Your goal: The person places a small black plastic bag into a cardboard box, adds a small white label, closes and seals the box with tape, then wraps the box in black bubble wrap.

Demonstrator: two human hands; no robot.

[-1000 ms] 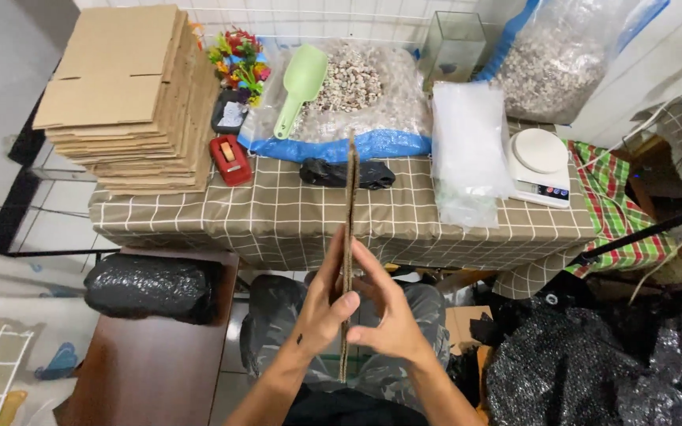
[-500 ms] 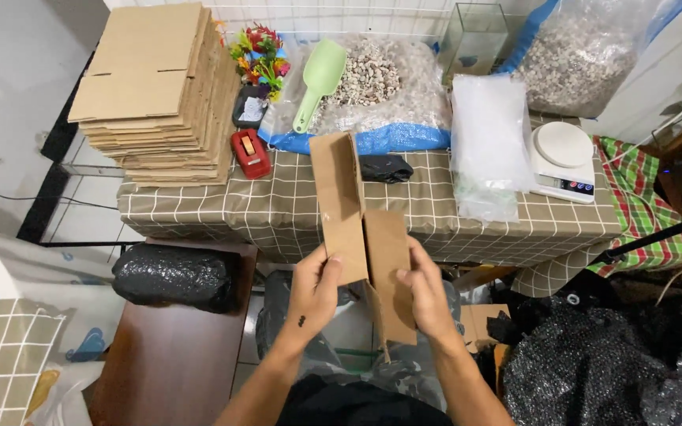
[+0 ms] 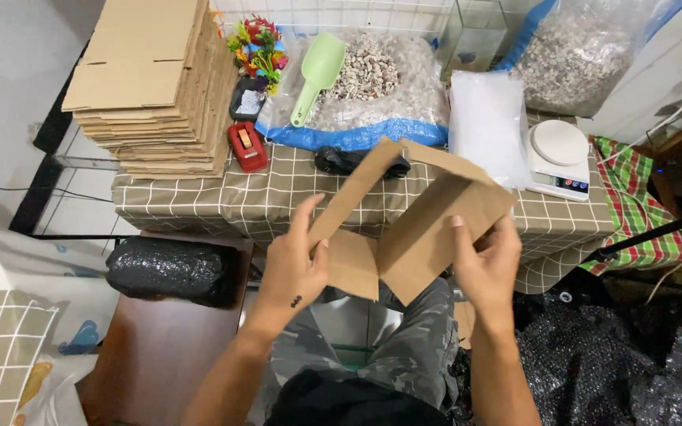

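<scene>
Both hands closed on cardboard box (image 3: pixel 412 229), half-opened above lap, before table (image 3: pixel 199 205): left hand (image 3: pixel 294 264), right hand (image 3: pixel 487 264). Judged light, stiff, crease-prone; best gripped along panel edges.

Both bare forearms rise from the bottom edge and angle slightly toward each other above the lap. The left hand (image 3: pixel 292 272) is raised with its palm turned inward, fingers stretched upward and thumb spread, pinching the left flap of the folded brown cardboard box blank (image 3: pixel 408 221). The right hand (image 3: pixel 489 264) mirrors it on the blank's right side, fingers curled over the edge, thumb pressed against the panel.
</scene>
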